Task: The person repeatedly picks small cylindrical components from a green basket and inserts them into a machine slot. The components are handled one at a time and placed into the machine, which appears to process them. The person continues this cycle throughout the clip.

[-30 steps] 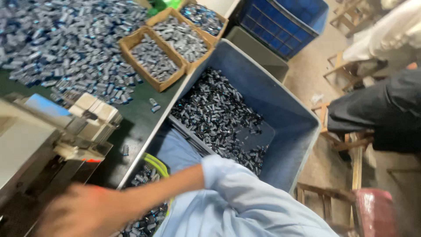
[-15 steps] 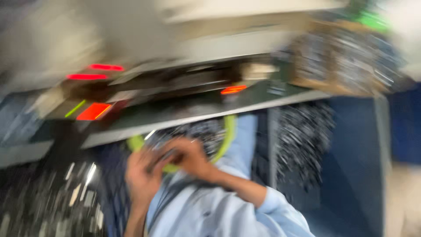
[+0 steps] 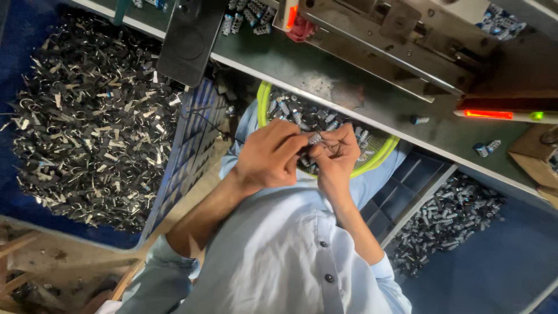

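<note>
— Two big heaps of small dark metal parts flank the person, don't they?

— Yes. The larger heap [image 3: 87, 122] fills a blue bin [image 3: 17, 35] on the left, and a smaller heap [image 3: 447, 221] lies in another blue bin [image 3: 500, 273] on the right.

— And the far side?

— A dark green workbench [image 3: 360, 99] runs across the top, carrying a grey metal machine [image 3: 395, 35] with a red light strip [image 3: 488, 114] and a black pedal-like plate [image 3: 189, 38] overhanging its near edge. A few loose parts [image 3: 485, 148] sit on the bench at the right.

— What is in the middle?

— A round basket with a yellow-green rim [image 3: 264, 99] rests in the person's lap, just under the bench edge, full of small silver-and-black pieces [image 3: 302, 116].

— And the hands?

— Both meet over that basket. The left hand [image 3: 270, 157] is curled, its thumb and forefinger pinching one small silvery piece [image 3: 314, 139]. The right hand [image 3: 337, 154] is curled too, its fingertips touching the same piece from the other side, so both hands grip it together.

— Where is that piece exactly?

— Between the two hands, above the near part of the basket.
</note>
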Tool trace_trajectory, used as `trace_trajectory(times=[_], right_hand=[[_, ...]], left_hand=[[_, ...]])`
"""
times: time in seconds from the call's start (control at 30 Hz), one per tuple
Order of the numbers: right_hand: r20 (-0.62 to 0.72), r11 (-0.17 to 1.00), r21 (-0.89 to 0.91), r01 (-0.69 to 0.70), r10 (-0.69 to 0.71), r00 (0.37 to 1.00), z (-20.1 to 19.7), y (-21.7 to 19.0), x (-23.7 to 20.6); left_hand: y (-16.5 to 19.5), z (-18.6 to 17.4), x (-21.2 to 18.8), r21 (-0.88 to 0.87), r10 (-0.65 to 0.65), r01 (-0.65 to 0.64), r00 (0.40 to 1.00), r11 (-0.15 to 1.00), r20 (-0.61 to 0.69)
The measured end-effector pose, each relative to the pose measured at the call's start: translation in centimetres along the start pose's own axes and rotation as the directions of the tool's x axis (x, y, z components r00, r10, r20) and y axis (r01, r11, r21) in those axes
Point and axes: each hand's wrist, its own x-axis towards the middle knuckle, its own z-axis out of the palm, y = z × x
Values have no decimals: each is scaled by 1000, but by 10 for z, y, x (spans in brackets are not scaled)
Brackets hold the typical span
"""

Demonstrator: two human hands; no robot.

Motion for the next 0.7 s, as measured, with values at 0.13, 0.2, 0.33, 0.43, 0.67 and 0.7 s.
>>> trace_trajectory(times=[0.13,0.2,0.33,0.43,0.67,0.7], right_hand=[[-62,916,296,-272,302,951,-14,10,10],[-4,763,523,-379,447,894,-18,7,16],[-125,986,137,-91,109,986,-15,-32,37],[19,805,-445,392,-429,903,-12,-77,87],[409,-87,-886,455,-609,680,-39,-95,169],[391,-40,-883,468,-616,684,-43,-90,171]], left_hand=[[0,-17,-1,66,-78,62,954,996,290],[2,-50,-12,-235,-186,222,968,946,167],[-22,-90,-32,-972,-521,-55,836,230,-171],[-42,-58,-40,-444,-572,590,797,674,192],[-63,47,-50,239,-333,270,899,933,284],[-71,49,-52,273,-354,272,880,923,317]])
